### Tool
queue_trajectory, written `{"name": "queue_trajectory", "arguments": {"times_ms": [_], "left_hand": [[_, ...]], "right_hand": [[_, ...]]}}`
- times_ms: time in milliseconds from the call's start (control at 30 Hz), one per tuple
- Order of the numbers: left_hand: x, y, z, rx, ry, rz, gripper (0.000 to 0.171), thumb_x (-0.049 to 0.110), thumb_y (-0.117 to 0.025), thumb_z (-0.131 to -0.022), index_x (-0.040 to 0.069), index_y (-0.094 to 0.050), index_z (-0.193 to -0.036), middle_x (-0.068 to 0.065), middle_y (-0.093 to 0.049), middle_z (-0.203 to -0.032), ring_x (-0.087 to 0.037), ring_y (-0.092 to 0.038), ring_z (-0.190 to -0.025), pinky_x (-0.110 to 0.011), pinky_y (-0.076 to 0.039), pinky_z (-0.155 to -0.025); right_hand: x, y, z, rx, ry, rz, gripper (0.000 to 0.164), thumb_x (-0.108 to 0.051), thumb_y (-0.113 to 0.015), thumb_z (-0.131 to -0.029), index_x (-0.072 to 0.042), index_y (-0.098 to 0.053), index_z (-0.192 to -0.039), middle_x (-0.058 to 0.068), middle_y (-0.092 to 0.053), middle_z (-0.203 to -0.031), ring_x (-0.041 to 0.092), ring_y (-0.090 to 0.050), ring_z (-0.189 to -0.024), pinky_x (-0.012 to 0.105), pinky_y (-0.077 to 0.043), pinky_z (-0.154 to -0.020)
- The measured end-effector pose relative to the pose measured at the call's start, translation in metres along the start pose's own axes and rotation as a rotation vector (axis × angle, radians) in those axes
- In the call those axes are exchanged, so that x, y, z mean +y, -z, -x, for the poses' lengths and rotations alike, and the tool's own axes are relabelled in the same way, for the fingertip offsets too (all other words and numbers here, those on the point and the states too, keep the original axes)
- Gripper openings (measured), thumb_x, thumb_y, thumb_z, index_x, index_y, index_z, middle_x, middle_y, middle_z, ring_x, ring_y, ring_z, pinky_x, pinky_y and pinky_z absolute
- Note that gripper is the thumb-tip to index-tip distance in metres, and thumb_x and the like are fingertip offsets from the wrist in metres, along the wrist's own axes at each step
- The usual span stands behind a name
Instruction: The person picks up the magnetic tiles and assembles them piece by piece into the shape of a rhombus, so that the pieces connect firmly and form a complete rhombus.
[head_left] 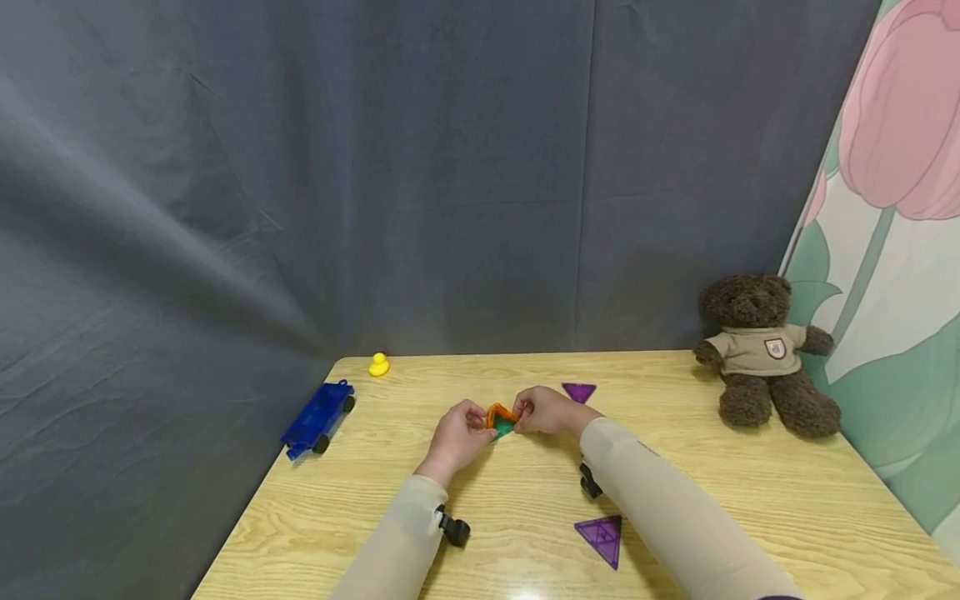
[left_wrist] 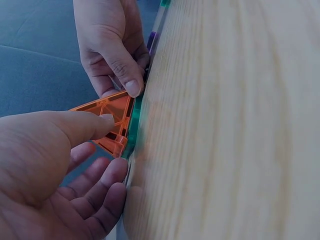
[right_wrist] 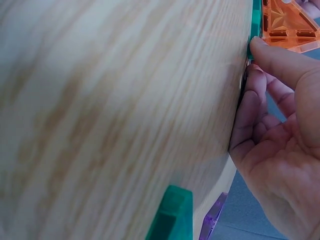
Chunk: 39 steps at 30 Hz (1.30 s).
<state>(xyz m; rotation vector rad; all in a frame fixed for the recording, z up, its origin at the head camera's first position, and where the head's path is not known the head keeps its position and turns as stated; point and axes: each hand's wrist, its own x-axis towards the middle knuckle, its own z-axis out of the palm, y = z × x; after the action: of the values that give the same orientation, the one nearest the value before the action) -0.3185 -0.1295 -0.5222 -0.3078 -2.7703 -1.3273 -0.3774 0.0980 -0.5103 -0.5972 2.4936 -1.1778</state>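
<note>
Between the two hands, orange triangular magnetic tiles (head_left: 498,409) stand tilted on a green magnetic tile (head_left: 503,426) that lies on the wooden table. My left hand (head_left: 455,435) holds the left side of this small structure. In the left wrist view its thumb lies against an orange tile (left_wrist: 116,109), with the fingers curled near the bottom edge. From the other side my right hand (head_left: 547,410) pinches the corner of the green tile (right_wrist: 255,25), its thumb at the green edge. The fingers partly hide where the tiles join.
One purple triangular tile (head_left: 579,391) lies behind the right hand, another purple tile (head_left: 602,537) nearer the front. A green piece (right_wrist: 175,215) shows in the right wrist view. A blue toy wagon (head_left: 318,417), yellow duck (head_left: 378,365) and teddy bear (head_left: 757,354) are farther off.
</note>
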Motion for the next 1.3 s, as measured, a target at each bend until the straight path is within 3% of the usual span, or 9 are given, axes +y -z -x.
{"name": "queue_trajectory", "arguments": {"times_ms": [167, 267, 600, 867, 1300], "left_hand": [[-0.002, 0.001, 0.000, -0.031, -0.022, -0.003, 0.047, 0.016, -0.082, -0.094, 0.012, -0.062, -0.136, -0.009, -0.059, -0.135, -0.016, -0.064, -0.093, -0.031, -0.058, -0.074], [-0.003, 0.002, 0.000, -0.055, -0.040, -0.036, 0.052, 0.016, -0.081, -0.095, 0.015, -0.061, -0.143, -0.007, -0.060, -0.137, -0.014, -0.062, -0.089, -0.029, -0.055, -0.072], [-0.003, 0.004, -0.002, -0.097, -0.047, -0.044, 0.051, 0.017, -0.080, -0.096, 0.018, -0.061, -0.143, -0.006, -0.068, -0.123, -0.014, -0.062, -0.093, -0.036, -0.055, -0.082], [0.002, 0.008, 0.002, -0.101, -0.017, -0.051, 0.050, 0.018, -0.081, -0.095, 0.019, -0.062, -0.141, -0.006, -0.068, -0.118, -0.018, -0.062, -0.096, -0.041, -0.056, -0.085], [-0.004, 0.017, 0.010, -0.073, -0.006, -0.074, 0.049, 0.020, -0.082, -0.094, 0.019, -0.063, -0.139, -0.002, -0.067, -0.112, -0.016, -0.060, -0.093, -0.039, -0.055, -0.083]], "right_hand": [[-0.001, 0.000, 0.001, -0.018, -0.001, -0.006, 0.013, -0.002, -0.080, -0.091, -0.007, -0.069, -0.095, -0.001, -0.056, -0.074, 0.012, -0.049, -0.063, 0.024, -0.041, -0.056], [-0.002, 0.000, 0.002, -0.017, -0.001, 0.010, 0.013, -0.001, -0.080, -0.091, -0.007, -0.070, -0.096, 0.001, -0.060, -0.077, 0.013, -0.051, -0.066, 0.024, -0.042, -0.058], [-0.010, 0.010, 0.011, -0.051, 0.028, 0.046, 0.011, -0.001, -0.077, -0.094, -0.005, -0.070, -0.101, 0.004, -0.068, -0.089, 0.017, -0.060, -0.078, 0.030, -0.053, -0.068], [-0.003, 0.020, 0.028, 0.025, 0.094, 0.047, 0.009, -0.005, -0.075, -0.097, -0.003, -0.070, -0.104, 0.003, -0.067, -0.094, 0.018, -0.063, -0.088, 0.036, -0.056, -0.082], [0.011, 0.029, 0.068, 0.113, 0.071, 0.093, 0.027, -0.013, -0.082, -0.093, -0.006, -0.072, -0.117, 0.003, -0.070, -0.111, 0.022, -0.065, -0.102, 0.043, -0.058, -0.091]]}}
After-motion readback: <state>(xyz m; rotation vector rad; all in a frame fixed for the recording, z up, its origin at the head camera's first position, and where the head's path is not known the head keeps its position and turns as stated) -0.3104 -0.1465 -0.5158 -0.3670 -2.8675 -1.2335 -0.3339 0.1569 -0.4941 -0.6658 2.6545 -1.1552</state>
